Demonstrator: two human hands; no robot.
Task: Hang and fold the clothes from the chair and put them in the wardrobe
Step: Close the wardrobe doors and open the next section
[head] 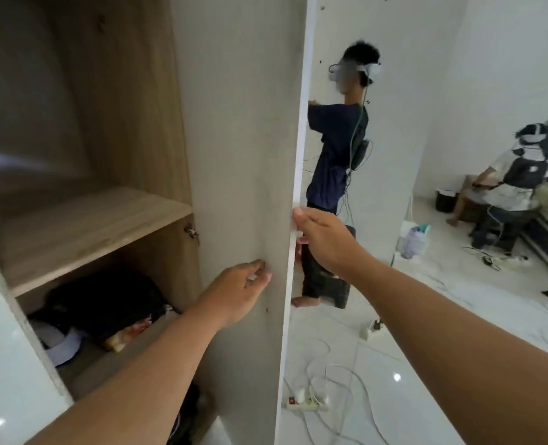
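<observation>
The pale grey wardrobe door (240, 175), a tall upright panel swung open edge-on toward the camera, is gripped at its white front edge by the right hand (320, 239) while the left hand (237, 293) presses loosely curled fingers against its inner face (dark clothes (105, 303) lie below the wooden shelf (83, 232)).
</observation>
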